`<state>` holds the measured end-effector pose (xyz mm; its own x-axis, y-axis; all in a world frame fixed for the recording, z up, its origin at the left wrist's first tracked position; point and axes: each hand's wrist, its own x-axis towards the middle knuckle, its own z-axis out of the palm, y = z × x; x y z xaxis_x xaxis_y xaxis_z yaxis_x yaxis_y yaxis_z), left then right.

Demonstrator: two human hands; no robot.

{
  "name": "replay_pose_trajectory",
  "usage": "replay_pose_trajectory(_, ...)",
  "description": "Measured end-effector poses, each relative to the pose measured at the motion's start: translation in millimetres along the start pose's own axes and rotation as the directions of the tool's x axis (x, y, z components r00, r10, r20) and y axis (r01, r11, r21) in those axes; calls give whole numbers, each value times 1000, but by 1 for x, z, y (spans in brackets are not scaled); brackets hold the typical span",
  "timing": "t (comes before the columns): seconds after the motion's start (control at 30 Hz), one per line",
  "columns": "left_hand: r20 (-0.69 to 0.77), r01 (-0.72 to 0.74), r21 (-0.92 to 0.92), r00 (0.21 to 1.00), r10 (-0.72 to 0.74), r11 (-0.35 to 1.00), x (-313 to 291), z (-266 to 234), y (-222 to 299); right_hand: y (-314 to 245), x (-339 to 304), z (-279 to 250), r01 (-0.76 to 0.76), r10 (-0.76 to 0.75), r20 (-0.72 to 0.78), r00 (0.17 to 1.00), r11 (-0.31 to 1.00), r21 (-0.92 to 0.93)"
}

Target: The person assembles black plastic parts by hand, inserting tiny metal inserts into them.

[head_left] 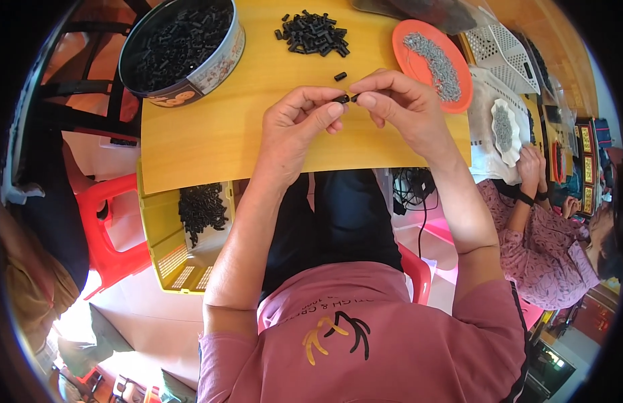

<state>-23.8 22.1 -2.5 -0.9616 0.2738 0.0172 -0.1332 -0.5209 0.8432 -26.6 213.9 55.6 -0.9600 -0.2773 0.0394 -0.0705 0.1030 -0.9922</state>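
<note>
Above the near part of the yellow tabletop (210, 144), my two hands meet almost fingertip to fingertip. My left hand (294, 124) pinches a short black plastic cylinder (341, 99) between thumb and index finger. Close against its end, my right hand (409, 107) is pinched on a tiny dark piece (354, 98), mostly hidden by the fingertips. One loose black cylinder (340, 76) lies just beyond my hands. Farther back is a heap of black cylinders (315, 35). An orange oval plate (407, 59) right of them carries small grey metal pieces (437, 67).
A round tin (220, 70) full of black parts stands at the table's left edge. Below it, a yellow crate (153, 235) holds more black pieces (202, 211). On the right, a co-worker's hands (529, 171) are beside a white scalloped dish (513, 154). A red stool (110, 221) stands left.
</note>
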Motion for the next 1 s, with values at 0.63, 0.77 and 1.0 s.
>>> replay_pose_trajectory(0.63, -100, -154, 220, 979, 179, 963, -5, 8, -10, 7, -5, 28, -6, 5, -177, 984, 1000, -4)
replay_pose_trajectory(0.77, -64, -375, 482, 886, 459, 792, -6, 10, -13, 14, -4, 34, -54, 85, -211, 974, 988, 147)
replay_pose_trajectory(1.0, -27, -396, 569, 867, 497, 721, -6, 12, -12, 16, -3, 25, -108, 153, -133, 979, 949, 297)
